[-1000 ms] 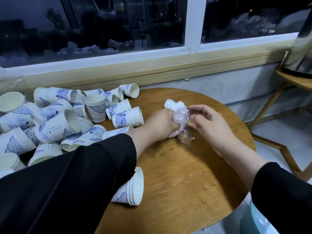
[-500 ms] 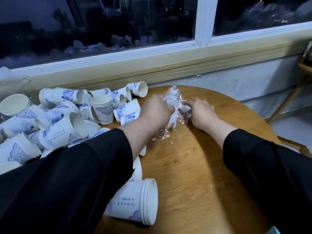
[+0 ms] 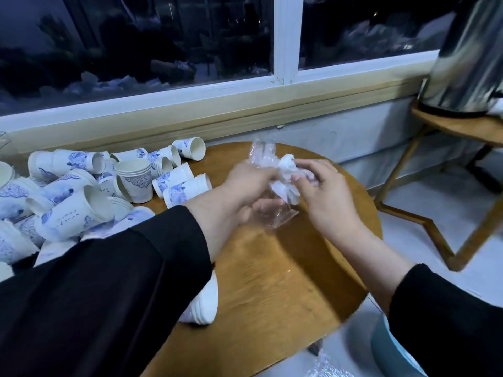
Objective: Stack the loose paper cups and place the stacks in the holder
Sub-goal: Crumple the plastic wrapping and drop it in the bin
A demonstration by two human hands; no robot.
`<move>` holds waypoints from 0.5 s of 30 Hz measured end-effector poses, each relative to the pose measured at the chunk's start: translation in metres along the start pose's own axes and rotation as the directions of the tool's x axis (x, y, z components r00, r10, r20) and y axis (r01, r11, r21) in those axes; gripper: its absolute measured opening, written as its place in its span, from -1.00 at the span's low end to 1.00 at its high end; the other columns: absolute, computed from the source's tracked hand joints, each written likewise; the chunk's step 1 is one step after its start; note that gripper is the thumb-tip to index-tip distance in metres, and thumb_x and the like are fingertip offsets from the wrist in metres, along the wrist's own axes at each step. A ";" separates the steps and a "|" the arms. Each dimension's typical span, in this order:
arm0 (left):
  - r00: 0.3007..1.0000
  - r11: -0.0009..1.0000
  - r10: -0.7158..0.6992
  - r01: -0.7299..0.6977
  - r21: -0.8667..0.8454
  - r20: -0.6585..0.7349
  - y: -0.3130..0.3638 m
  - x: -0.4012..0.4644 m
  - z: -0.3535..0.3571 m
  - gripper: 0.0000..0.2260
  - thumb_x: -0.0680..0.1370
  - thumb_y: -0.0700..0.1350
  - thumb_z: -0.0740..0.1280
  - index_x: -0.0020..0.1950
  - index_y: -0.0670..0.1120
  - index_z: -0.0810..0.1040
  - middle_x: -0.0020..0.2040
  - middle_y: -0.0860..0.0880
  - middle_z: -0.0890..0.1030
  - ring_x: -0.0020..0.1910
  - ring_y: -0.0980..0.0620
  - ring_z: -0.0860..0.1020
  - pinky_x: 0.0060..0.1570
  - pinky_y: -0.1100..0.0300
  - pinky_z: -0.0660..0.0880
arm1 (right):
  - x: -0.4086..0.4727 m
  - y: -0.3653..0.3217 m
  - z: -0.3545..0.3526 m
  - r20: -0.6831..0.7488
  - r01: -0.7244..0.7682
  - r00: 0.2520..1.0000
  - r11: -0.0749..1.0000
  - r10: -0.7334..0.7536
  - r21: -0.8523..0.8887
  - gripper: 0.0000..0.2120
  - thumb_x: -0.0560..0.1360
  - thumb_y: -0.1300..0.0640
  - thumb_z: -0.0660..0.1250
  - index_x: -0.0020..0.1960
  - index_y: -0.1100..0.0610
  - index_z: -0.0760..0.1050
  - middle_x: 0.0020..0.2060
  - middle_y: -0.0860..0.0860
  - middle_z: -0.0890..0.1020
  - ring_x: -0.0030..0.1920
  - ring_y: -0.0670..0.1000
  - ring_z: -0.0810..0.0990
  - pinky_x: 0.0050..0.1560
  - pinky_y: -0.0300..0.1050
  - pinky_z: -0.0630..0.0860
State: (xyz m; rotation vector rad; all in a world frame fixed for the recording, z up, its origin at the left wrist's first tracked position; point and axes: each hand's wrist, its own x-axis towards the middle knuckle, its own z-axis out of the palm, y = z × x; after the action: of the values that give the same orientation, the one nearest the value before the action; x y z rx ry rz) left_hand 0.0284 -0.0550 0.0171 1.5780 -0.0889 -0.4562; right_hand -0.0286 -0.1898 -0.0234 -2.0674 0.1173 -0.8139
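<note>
**Both hands on a plastic wrapper, cups heaped at the left**

My left hand (image 3: 246, 183) and my right hand (image 3: 324, 191) meet over the far middle of the round wooden tabletop (image 3: 285, 281). Between them I hold a crumpled clear plastic wrapper (image 3: 268, 197) with a wad of white paper (image 3: 287, 175) bunched in it. My left fingers are curled round the wrapper's left side, with a clear flap sticking up above my knuckles. My right fingers (image 3: 304, 174) are bent and pinch the white wad from the right; a loose tail of clear plastic hangs down between my wrists, just above the wood.

The paper cups (image 3: 81, 191) lie in a heap on the left part of the tabletop, white with blue patterns, most of them on their sides with mouths facing different ways. Some are already nested into short stacks: one short stack (image 3: 134, 182) stands upright in the middle of the heap, and two more stacks lie on their sides just right of it, near my left wrist. Another stack on its side (image 3: 208, 303) peeks out from under my black left sleeve (image 3: 109, 295) at the near side. I cannot make out a holder for the cups.

Behind the tabletop runs a window sill (image 3: 245, 102) under dark glass. At the far right a shiny metal vessel (image 3: 465, 58) stands on a second wooden table (image 3: 462, 126); a blue bin rim (image 3: 386, 346) shows at the near right, on the floor.
</note>
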 end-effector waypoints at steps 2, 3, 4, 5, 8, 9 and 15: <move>0.991 0.993 -0.054 0.066 -0.094 0.119 -0.003 -0.013 0.017 -0.73 0.54 -0.26 0.27 0.22 -0.27 0.56 0.02 -0.27 0.68 -0.13 -0.19 0.67 -0.07 -0.03 0.65 | -0.013 0.000 -0.014 0.001 -0.019 1.000 0.999 0.019 -0.033 -0.79 0.54 0.23 0.37 0.15 0.10 0.63 0.11 0.00 0.61 0.05 -0.21 0.48 0.04 -0.60 0.25; 0.983 0.988 -0.068 0.090 -0.127 0.173 -0.005 -0.019 0.025 -0.69 0.56 -0.20 0.26 0.27 -0.26 0.55 0.04 -0.23 0.67 -0.10 -0.18 0.67 -0.05 -0.02 0.64 | -0.019 -0.001 -0.024 0.003 -0.030 1.000 0.999 0.030 -0.035 -0.79 0.55 0.22 0.35 0.16 0.11 0.63 0.12 0.00 0.62 0.06 -0.21 0.49 0.06 -0.61 0.25; 0.974 0.984 -0.072 0.104 -0.145 0.214 -0.008 -0.024 0.033 -0.65 0.57 -0.10 0.29 0.30 -0.23 0.55 0.07 -0.21 0.66 -0.08 -0.17 0.66 -0.03 -0.01 0.64 | -0.026 -0.003 -0.034 0.015 -0.036 0.999 0.999 0.036 -0.038 -0.79 0.57 0.19 0.34 0.17 0.12 0.63 0.13 0.00 0.61 0.09 -0.19 0.50 0.07 -0.60 0.26; 0.966 0.981 -0.078 0.118 -0.151 0.247 -0.012 -0.031 0.041 -0.60 0.58 0.02 0.32 0.31 -0.19 0.56 0.10 -0.20 0.66 -0.07 -0.15 0.66 0.00 -0.01 0.64 | -0.034 -0.004 -0.046 0.040 -0.044 0.998 0.998 0.045 -0.042 -0.78 0.59 0.14 0.32 0.19 0.12 0.62 0.14 -0.01 0.60 0.14 -0.16 0.52 0.08 -0.60 0.26; 0.942 0.981 -0.106 0.152 -0.123 0.318 -0.019 -0.049 0.071 -0.37 0.50 0.41 0.22 0.32 -0.05 0.55 0.09 -0.16 0.70 -0.12 -0.11 0.68 -0.04 -0.03 0.63 | -0.058 -0.009 -0.081 0.142 -0.110 0.983 0.991 0.119 -0.073 -0.65 0.59 -0.06 0.29 0.30 0.07 0.54 0.24 -0.06 0.54 0.24 -0.15 0.48 0.06 -0.60 0.26; 0.931 0.975 -0.127 0.181 -0.131 0.343 -0.022 -0.058 0.083 -0.31 0.49 0.46 0.16 0.34 -0.03 0.54 0.04 -0.15 0.71 -0.18 -0.08 0.69 -0.13 0.01 0.64 | -0.065 -0.009 -0.093 0.158 -0.152 0.974 0.985 0.164 -0.082 -0.60 0.56 -0.11 0.32 0.33 0.04 0.51 0.26 -0.08 0.52 0.25 -0.16 0.46 0.08 -0.53 0.29; 0.867 0.939 -0.171 0.287 -0.190 0.468 -0.038 -0.091 0.169 -0.24 0.53 0.46 0.03 0.28 -0.17 0.54 0.15 -0.17 0.67 0.00 -0.14 0.67 -0.10 -0.03 0.65 | -0.099 0.012 -0.165 0.075 -0.210 0.970 0.953 0.231 -0.217 -0.40 0.38 -0.14 0.51 0.33 0.02 0.43 0.23 -0.01 0.50 0.23 -0.06 0.49 0.22 -0.12 0.44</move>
State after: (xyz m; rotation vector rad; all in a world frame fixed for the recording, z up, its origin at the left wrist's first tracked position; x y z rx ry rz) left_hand -0.1202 -0.1807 0.0021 1.2099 -0.1847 -0.9803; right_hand -0.2005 -0.2772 -0.0181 -2.2372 0.3858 -0.5793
